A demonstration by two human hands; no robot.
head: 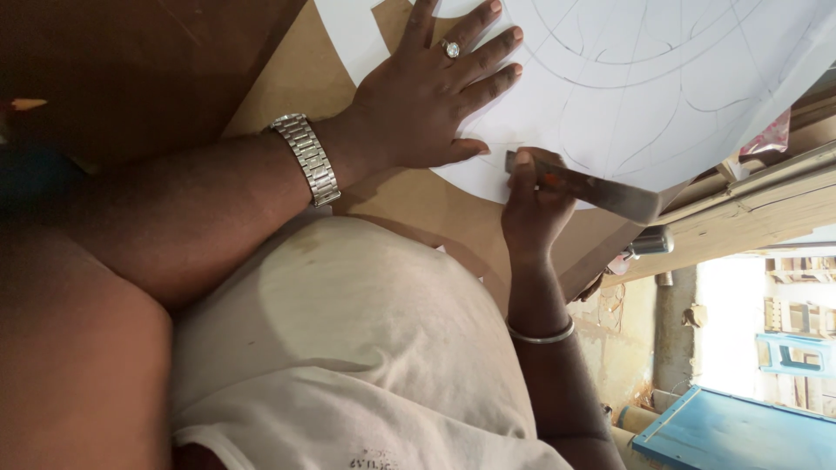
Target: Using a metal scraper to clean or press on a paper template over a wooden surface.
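Note:
My left hand (422, 104) lies flat, fingers spread, on a large white paper sheet (670, 70) marked with curved pencil lines. It wears a ring, and a metal watch (305, 158) sits on the wrist. My right hand (531, 209), with a thin bangle on its wrist, grips a flat metal blade (610, 193) whose tip meets the paper's curved edge just beside my left thumb. The paper rests on a brown board (292, 78). My white shirt fills the middle of the view.
Wooden planks (766, 204) run past the board's edge at right. A small metal cylinder (651, 241) sits below them. A blue panel (740, 431) lies at the lower right, with a blue frame (788, 352) above it.

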